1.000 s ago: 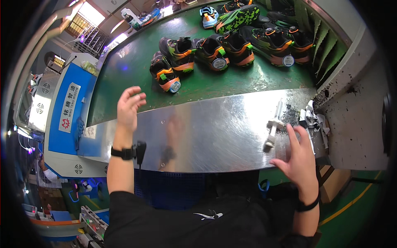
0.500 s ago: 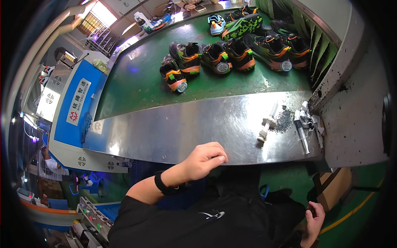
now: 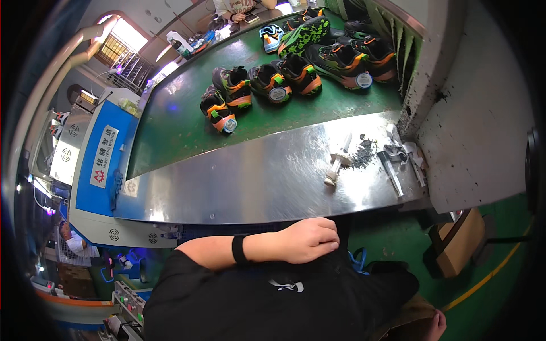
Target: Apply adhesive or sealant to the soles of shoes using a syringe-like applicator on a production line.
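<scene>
My left hand (image 3: 311,241) is in front of my body, just off the near edge of the steel ledge (image 3: 250,182). Its fingers are curled into a loose fist, and nothing shows in them. My right hand (image 3: 437,327) is cut off at the lower right edge, beside a brown surface (image 3: 412,315) I cannot identify; its fingers are mostly hidden. On the ledge lie a syringe-like plastic tube (image 3: 339,159), a second clear tube (image 3: 391,173) and crumpled grey-white scraps (image 3: 406,152). Black crumbs (image 3: 364,152) are scattered between them. Several black, orange and green sneakers (image 3: 270,83) stand beyond on the green belt (image 3: 170,136).
A blue and white machine housing (image 3: 102,165) borders the belt on the left. At the right stands a grey panel (image 3: 466,125) with a strip curtain (image 3: 398,48). A cardboard box (image 3: 460,241) is on the floor. Another person's hand (image 3: 239,17) is by a phone at the far end.
My left hand has moved right and down, from over the ledge's edge to in front of my body. My right hand has dropped lower, mostly out of view. The view has shifted right.
</scene>
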### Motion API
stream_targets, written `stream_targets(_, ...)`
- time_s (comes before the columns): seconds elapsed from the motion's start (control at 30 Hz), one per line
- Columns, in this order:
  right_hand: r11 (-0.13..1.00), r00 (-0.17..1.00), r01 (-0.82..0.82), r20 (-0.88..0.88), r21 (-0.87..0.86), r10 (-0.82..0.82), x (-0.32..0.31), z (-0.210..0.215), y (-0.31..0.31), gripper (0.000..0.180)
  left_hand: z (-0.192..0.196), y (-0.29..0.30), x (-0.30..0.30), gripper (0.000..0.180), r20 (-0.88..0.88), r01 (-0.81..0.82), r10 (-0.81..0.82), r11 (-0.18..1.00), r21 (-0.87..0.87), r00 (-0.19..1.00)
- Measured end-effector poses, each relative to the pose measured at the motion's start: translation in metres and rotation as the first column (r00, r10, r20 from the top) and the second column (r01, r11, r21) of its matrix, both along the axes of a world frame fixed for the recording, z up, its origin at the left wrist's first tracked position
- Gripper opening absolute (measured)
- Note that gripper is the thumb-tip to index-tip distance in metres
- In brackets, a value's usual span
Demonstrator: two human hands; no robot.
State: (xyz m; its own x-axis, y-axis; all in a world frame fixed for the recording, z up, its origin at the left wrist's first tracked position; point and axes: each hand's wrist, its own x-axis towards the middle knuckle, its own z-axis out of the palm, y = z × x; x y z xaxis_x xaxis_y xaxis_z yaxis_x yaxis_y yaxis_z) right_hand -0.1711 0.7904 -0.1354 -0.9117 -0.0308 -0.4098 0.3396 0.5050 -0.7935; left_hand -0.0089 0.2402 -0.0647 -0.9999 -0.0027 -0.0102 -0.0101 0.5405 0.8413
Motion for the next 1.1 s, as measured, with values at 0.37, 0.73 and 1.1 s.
stream_targets(0.37, 0.965, 0.994, 0.095, 0.068, -0.243, -0.080, 0.030, -0.065, 0.091, 0.023, 0.007, 0.062, -0.046, 0.019, 0.049, 0.240, -0.235, 0.961, -0.134, 0.971)
stream_targets(0.73, 0.849, 0.828, 0.447, 0.230, 0.283, -0.512, 0.147, -0.153, 0.266, 0.031, -0.015, 0.154, -0.114, 0.019, 0.374, 0.391, -0.263, 0.862, -0.322, 0.889)
stream_targets(1.1, 0.795, 0.803, -0.053, 0.498, 0.605, -0.326, 0.110, -0.409, 0.324, 0.063, -0.060, 0.271, -0.223, 0.036, 0.650, 0.540, -0.182, 0.737, -0.407, 0.738)
